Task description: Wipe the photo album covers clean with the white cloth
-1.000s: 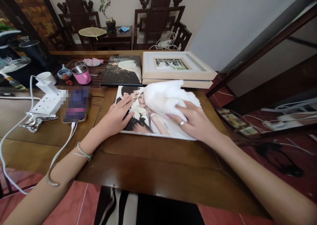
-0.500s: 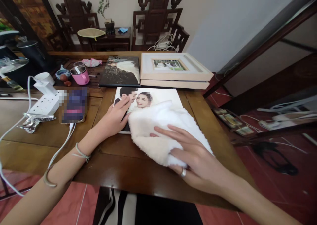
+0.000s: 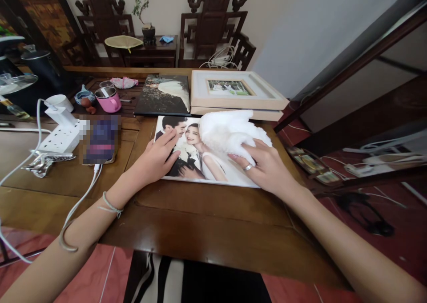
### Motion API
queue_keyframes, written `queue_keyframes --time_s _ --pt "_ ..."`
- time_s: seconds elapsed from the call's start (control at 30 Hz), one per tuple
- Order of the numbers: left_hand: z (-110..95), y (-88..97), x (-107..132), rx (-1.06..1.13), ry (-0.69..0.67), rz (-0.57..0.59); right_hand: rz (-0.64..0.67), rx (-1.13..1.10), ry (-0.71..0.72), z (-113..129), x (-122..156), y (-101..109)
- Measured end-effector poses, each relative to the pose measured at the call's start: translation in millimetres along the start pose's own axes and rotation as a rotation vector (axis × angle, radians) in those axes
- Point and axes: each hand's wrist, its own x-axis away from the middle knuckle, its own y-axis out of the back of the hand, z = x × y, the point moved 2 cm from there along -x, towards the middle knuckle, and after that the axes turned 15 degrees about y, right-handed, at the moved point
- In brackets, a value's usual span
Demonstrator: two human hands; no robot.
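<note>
A photo album (image 3: 213, 167) with a couple's portrait on its cover lies flat on the wooden table. My left hand (image 3: 162, 154) rests on the album's left side, fingers stretched out flat over the picture. Bunched in my right hand (image 3: 267, 165) is a fluffy white cloth (image 3: 230, 131), pressed onto the right part of the cover. The cloth hides the album's upper right area. A ring shows on one of my right fingers, while some fingertips are buried in the cloth.
Behind the album lie a dark photo panel (image 3: 165, 94) and stacked pale picture frames (image 3: 233, 87). On the left are a pink mug (image 3: 108, 100), a white power strip (image 3: 66, 136) and a phone (image 3: 100, 140) with its cable. The table's front edge (image 3: 200, 260) is near me.
My right hand has moved the white cloth away from me, up the album, uncovering the lower part of the cover. My left hand stays in place.
</note>
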Motion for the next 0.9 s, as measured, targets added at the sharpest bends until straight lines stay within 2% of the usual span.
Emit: queue_keyframes --time_s 0.17,0.3,0.4,0.53,0.73,0.9 --pt "4 -3.3 1 0.009 -0.001 -0.012 -0.021 0.069 0.021 25 4 -4" --pt "6 -6.3 -1 0.016 -0.029 -0.029 0.008 0.007 0.091 52 10 0" --pt "3 -6.8 -2 0.013 -0.019 -0.021 0.014 -0.035 0.167 64 12 4" --pt "-2 -6.1 -3 0.002 0.001 -0.005 0.015 -0.039 0.2 56 12 5" --pt "1 -5.0 -1 0.006 -0.013 -0.019 0.026 0.01 0.134 30 2 -4" --pt "5 -5.0 0 0.014 -0.018 -0.032 0.008 0.022 0.088 34 -3 -7"
